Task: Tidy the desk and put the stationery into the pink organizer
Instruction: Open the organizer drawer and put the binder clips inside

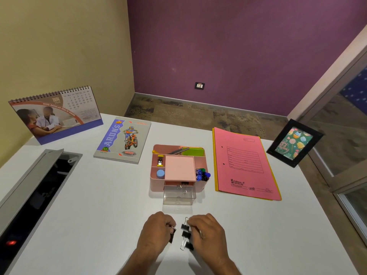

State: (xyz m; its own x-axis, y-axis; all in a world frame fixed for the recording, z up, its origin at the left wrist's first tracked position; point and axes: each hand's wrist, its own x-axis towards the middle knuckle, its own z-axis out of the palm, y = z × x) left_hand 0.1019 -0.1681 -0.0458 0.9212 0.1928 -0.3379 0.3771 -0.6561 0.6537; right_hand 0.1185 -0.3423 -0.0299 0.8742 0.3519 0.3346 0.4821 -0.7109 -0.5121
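Observation:
The pink organizer [156, 182] stands mid-desk with its clear drawer [178, 197] pulled out; a black binder clip [184, 186] lies in the drawer. The compartments hold a stapler, a blue round item, pens, a green pad and a pink pad. Near the front edge, my left hand [156, 231] is closed on a black binder clip [172, 234]. My right hand [208, 231] pinches one of several black binder clips [185, 234] lying on the white desk [99, 205] between my hands.
A notebook with a motorbike cover [123, 140] lies left of the organizer, a desk calendar [57, 114] behind it. A pink file folder [244, 163] lies to the right, with a black photo frame [294, 142] at the desk's right edge. An open cable box [33, 187] is on the left.

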